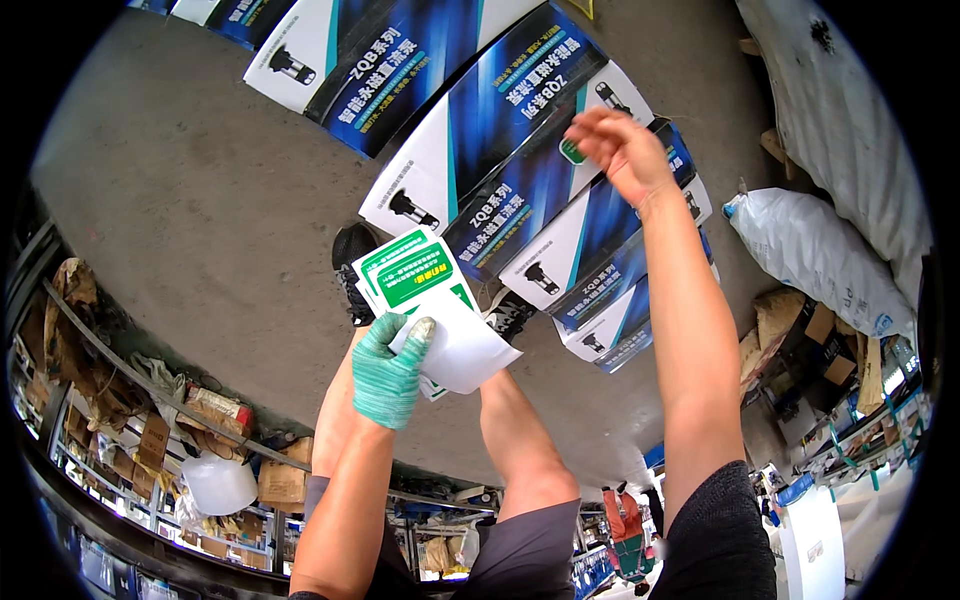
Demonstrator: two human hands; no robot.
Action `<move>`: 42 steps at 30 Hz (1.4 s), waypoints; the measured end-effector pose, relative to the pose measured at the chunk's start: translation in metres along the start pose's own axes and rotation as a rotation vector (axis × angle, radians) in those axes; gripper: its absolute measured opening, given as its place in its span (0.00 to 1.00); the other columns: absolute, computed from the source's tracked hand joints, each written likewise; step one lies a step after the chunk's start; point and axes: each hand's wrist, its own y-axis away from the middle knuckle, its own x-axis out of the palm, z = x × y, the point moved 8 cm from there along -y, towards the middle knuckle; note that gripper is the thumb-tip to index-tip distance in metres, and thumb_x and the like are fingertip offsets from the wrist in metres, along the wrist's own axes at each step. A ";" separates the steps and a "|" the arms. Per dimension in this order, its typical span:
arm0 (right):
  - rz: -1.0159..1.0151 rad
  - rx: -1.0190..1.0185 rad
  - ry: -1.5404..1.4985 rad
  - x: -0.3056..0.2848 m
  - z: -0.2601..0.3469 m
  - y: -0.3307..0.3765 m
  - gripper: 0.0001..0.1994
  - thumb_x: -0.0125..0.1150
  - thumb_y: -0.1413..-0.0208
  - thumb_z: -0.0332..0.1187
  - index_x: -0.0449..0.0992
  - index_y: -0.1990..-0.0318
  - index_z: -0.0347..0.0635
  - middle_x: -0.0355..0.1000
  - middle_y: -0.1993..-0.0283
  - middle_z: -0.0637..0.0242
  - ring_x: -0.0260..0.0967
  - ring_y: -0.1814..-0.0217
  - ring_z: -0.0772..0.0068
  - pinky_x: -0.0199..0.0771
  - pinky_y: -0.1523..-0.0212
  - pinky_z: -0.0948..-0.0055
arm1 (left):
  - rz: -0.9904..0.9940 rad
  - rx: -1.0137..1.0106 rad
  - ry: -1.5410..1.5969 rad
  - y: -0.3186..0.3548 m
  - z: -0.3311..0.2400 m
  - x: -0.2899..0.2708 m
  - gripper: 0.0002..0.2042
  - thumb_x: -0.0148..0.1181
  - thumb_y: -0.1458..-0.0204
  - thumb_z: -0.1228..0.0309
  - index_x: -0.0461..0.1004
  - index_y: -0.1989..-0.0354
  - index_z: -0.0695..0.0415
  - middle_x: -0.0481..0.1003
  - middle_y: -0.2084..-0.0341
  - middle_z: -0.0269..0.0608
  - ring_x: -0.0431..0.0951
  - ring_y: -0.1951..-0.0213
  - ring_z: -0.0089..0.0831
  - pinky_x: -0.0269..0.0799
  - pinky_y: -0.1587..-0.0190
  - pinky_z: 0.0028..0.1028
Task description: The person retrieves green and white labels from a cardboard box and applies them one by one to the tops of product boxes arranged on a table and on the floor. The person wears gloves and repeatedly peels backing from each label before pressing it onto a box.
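Observation:
My left hand (390, 370), in a green knitted glove with a worn thumb tip, grips a stack of green-and-white label sheets (420, 270). The thumb presses a blank white sheet (465, 340) that curls over the stack's near part. My bare right hand (622, 150) reaches over a blue-and-white carton (510, 220), fingers stretched out and slightly blurred. Beside its fingertips a small green label (572, 151) lies on the carton's white end; the fingers partly cover the spot, and I cannot tell whether they touch it.
Another printed carton (370, 75) lies at the far left of the group; more cartons (570, 260) lie to the right. A filled white sack (820, 255) rests by a grey cover. Shelving with cardboard boxes (285, 475) runs along the lower left. A person (625, 520) appears at the lower edge.

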 end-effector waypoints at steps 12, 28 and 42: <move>-0.112 -0.316 0.681 0.130 0.021 0.176 0.13 0.56 0.32 0.26 0.77 0.44 0.35 0.79 0.50 0.64 0.77 0.53 0.78 0.80 0.53 0.77 | 0.071 0.132 0.133 0.039 -0.111 -0.026 0.12 0.73 0.42 0.67 0.82 0.56 0.61 0.82 0.63 0.35 0.77 0.62 0.20 0.76 0.57 0.25; -0.244 0.079 1.692 0.075 -0.082 0.130 0.31 0.49 0.41 0.28 0.60 0.27 0.36 0.48 0.18 0.53 0.76 0.39 0.47 0.76 0.38 0.54 | 0.106 0.145 -0.032 0.062 -0.136 -0.041 0.10 0.72 0.41 0.68 0.82 0.57 0.61 0.82 0.63 0.34 0.77 0.62 0.19 0.76 0.57 0.25; 0.165 -0.153 0.513 0.232 0.081 0.304 0.19 0.70 0.37 0.41 0.78 0.47 0.37 0.76 0.60 0.70 0.70 0.61 0.80 0.72 0.58 0.75 | 0.135 0.178 0.117 0.105 -0.205 0.004 0.14 0.72 0.42 0.64 0.81 0.55 0.61 0.81 0.63 0.31 0.77 0.62 0.18 0.74 0.58 0.23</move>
